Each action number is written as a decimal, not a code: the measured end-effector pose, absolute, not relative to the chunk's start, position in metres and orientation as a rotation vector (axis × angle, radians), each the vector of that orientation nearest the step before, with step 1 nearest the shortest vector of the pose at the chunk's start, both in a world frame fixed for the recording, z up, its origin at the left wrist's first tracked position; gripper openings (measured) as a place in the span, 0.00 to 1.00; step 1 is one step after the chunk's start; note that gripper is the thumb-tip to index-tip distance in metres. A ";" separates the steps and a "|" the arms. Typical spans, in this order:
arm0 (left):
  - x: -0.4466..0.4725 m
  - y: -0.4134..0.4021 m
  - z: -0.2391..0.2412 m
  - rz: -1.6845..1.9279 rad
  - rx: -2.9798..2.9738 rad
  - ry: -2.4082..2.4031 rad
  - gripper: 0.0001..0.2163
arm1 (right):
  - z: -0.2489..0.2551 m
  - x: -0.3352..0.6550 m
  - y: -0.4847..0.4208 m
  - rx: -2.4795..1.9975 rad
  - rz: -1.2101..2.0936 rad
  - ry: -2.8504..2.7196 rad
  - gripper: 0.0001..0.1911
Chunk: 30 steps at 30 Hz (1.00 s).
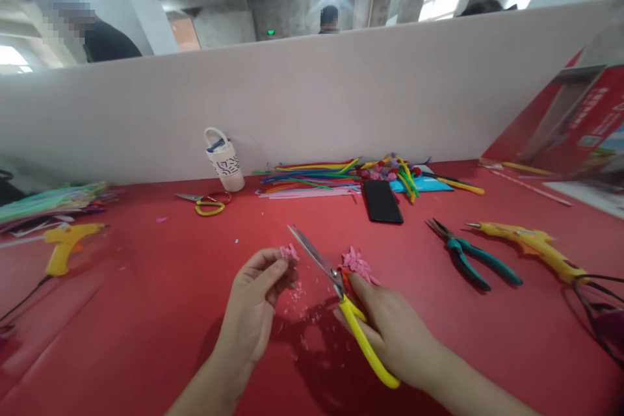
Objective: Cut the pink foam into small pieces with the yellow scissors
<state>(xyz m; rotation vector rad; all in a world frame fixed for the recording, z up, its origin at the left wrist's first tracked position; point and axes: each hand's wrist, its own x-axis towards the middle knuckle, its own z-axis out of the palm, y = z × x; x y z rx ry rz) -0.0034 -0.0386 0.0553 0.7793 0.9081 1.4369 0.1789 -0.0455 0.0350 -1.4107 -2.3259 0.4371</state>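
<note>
My left hand pinches small pink pieces between thumb and fingers. In my right hand is a pair of scissors with a yellow handle loop and an orange-red one. Its blades point up and left, close to the pink pieces but apart from them; they look nearly closed. A pile of pink cut pieces shows just beyond my right fingers, and whether it lies on the table or touches them I cannot tell. Tiny pink scraps are scattered on the red table between my hands.
Pliers and a yellow glue gun lie at right, another glue gun at left. Toward the white partition are a phone, coloured pipe cleaners, a cup and second scissors. People are beyond the partition.
</note>
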 end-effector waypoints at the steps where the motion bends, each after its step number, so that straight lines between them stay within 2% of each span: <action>1: -0.004 -0.038 0.056 1.456 0.764 0.883 0.01 | 0.034 0.178 -0.046 -1.414 0.380 -2.360 0.11; 7: -0.001 -0.040 0.057 1.516 0.726 0.801 0.03 | 0.027 0.178 -0.048 -1.370 0.156 -2.464 0.12; 24: 0.001 -0.044 0.061 1.535 0.701 0.810 0.04 | 0.025 0.177 -0.050 -1.372 -0.067 -2.460 0.07; 30: 0.002 -0.046 0.060 1.549 0.704 0.822 0.04 | 0.022 0.177 -0.052 -1.357 -0.121 -2.447 0.09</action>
